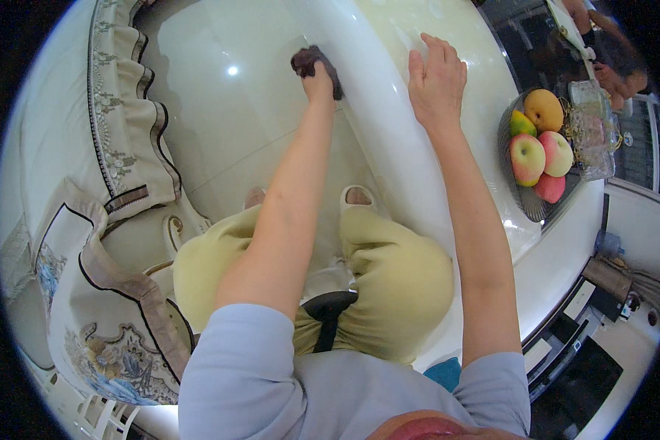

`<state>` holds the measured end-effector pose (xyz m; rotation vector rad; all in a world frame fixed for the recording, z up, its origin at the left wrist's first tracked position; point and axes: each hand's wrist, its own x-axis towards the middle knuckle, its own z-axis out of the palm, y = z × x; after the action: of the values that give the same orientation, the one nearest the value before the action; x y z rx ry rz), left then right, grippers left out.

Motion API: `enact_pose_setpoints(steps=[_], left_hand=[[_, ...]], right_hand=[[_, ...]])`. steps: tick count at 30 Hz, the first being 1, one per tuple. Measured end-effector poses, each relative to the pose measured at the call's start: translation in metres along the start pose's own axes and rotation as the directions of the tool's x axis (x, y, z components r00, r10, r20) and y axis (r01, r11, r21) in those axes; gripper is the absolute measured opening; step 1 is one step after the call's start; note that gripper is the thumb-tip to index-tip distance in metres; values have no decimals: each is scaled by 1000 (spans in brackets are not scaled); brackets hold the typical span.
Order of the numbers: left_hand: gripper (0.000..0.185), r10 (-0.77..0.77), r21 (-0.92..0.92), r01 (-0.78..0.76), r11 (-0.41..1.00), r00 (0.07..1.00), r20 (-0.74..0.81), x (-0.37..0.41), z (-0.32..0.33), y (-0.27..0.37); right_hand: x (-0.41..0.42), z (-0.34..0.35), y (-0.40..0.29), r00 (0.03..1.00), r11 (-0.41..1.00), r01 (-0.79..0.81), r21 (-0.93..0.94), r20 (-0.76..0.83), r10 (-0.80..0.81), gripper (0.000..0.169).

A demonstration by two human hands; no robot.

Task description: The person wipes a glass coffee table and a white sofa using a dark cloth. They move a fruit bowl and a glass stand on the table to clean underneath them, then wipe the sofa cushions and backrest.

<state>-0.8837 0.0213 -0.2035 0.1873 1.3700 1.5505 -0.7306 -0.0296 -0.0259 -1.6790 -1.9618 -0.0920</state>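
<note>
My left hand [318, 82] grips a crumpled dark brown cloth [307, 58], which lies against the lower side of a glossy white table [385, 110]. Part of the cloth is hidden behind the fingers. Palm down, my right hand [439, 85] rests on the cream tabletop [484, 148] near its rounded edge, thumb apart from the fingers and holding nothing. To the right of that hand stands a ribbed glass fruit bowl [506, 159]. It holds apples [528, 158], a round yellow-brown fruit [543, 110] and a green-yellow fruit [522, 124].
Clear glass containers [591, 129] stand beyond the bowl, near a dark glossy panel [528, 41]. A sofa with embroidered, ruffled covers [113, 132] runs along the left. Shiny floor tiles [220, 121] lie between sofa and table. A dark-fronted cabinet [577, 374] is at lower right.
</note>
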Motion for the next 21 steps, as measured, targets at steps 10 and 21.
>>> enact_pose_setpoints(steps=[10, 21], left_hand=[[26, 559, 97, -564, 820, 825, 80, -22, 54, 109], [42, 789, 330, -881, 340, 458, 409, 3, 88, 146]], right_hand=[[2, 1, -1, 999, 1000, 21, -12, 31, -21, 41], [-4, -6, -7, 996, 983, 35, -182, 82, -20, 47]])
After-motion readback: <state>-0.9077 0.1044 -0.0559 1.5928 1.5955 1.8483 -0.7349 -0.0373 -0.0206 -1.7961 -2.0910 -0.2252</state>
